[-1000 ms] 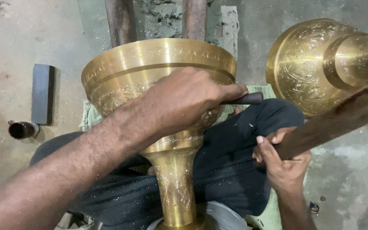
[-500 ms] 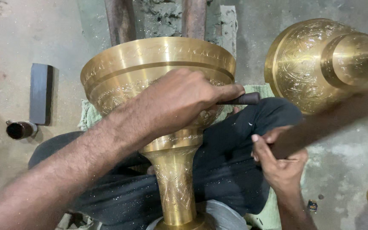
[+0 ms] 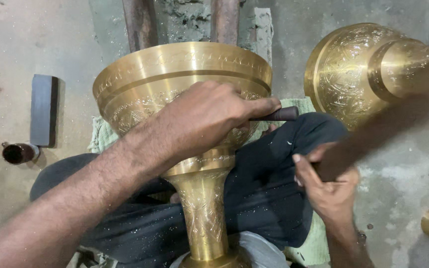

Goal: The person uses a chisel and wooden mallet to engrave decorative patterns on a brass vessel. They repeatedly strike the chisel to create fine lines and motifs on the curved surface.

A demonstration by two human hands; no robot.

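We are gripping a dark chisel (image 3: 276,114) with our left hand (image 3: 209,119) against the engraved brass vase (image 3: 184,99). Our right hand (image 3: 326,186) is clenching a blurred wooden mallet handle (image 3: 373,134).

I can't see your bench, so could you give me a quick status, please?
Left hand pressing dark chisel against engraved brass pedestal vessel. Right hand gripping blurred wooden mallet. Nothing obstructing.
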